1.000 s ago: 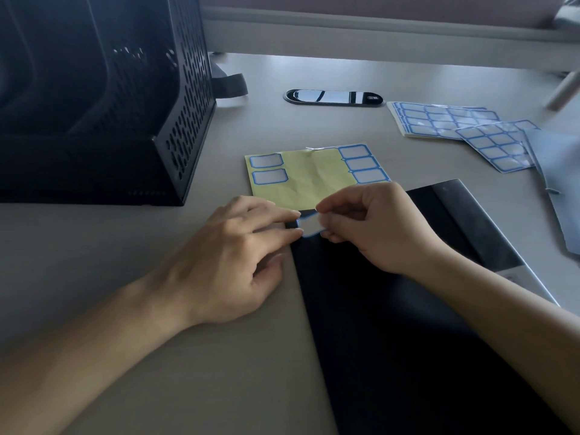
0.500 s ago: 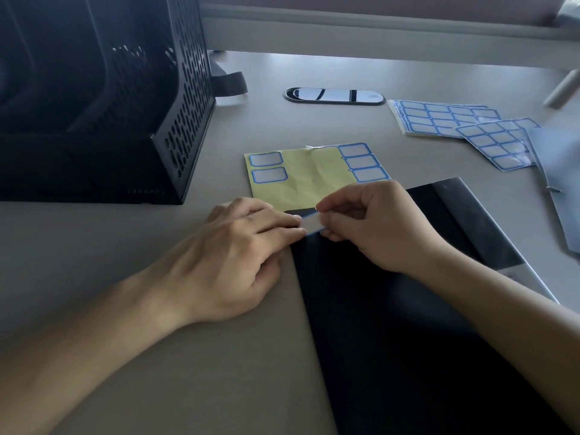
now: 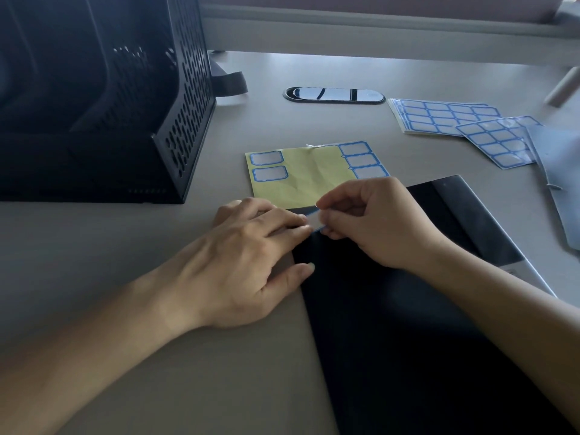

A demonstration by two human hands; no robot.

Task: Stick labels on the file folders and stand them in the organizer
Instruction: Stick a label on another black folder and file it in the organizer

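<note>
Pinching a small blue-bordered label (image 3: 314,221) between thumb and forefinger, the right hand (image 3: 373,221) has it right at the top-left corner of the black file folder (image 3: 392,324). The folder lies flat on the counter (image 3: 125,246) and runs off the bottom of the head view. The left hand (image 3: 248,255) lies palm down just beside it, fingers (image 3: 282,221) fairly straight and close together, tips on the label's left end, thumb touching the folder's left edge. Honestly can't tell if the label is stuck down yet or just hovering, it's mostly hidden by the fingertips. Just beyond the hands sits a yellow backing sheet (image 3: 301,177) with two labels left on its left side and three on its right, the middle bare. The black perforated organizer (image 3: 94,105) stands at the far left, well apart from the folder, and it's too dark inside to see what's in it. Far right there's a stack of full label sheets (image 3: 439,117) with one loose label sheet (image 3: 499,142) overlapping its near corner, plus a glossy oval cable grommet (image 3: 334,95) set into the counter beyond the yellow sheet.
</note>
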